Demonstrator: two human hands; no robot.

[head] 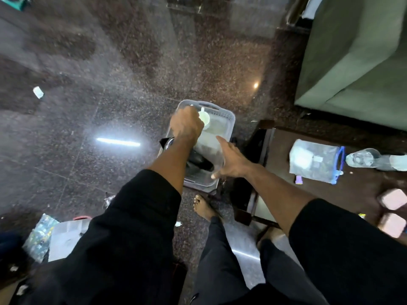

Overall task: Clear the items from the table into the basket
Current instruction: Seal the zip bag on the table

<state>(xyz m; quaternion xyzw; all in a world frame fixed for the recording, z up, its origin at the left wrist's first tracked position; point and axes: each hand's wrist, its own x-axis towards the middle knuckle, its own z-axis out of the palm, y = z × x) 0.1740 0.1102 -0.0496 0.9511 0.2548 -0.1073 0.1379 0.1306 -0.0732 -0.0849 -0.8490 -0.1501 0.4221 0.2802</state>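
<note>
Basket of pale perforated plastic is sitting on the speckled stone floor just beside the dark wooden bench; the left hand is reaching down into it with fingers curled round a small white cup, which is hanging over the far half of the basket; whether the cup is already touching the bottom is not clear. The right hand is hovering over the basket's near right rim with fingers straight and spread, holding nothing; a dark object, too blurred to name, is lying in the basket's near half.

The cup is looking light and stiff, probably ceramic or hard plastic; if ceramic, it is asking to be set down rather than dropped; a grip round the body or by the handle is likely suiting it best.

Still waiting on the bench are a clear zip pouch with blue trim, likely soft, light and floppy, best pinched at an edge or scooped flat; a clear plastic bottle lying on its side, likely light, smooth and apt to roll, best wrapped round its middle; and two pink boxes at the bench's near right, seeming rigid and easy to grip across their sides.
</note>
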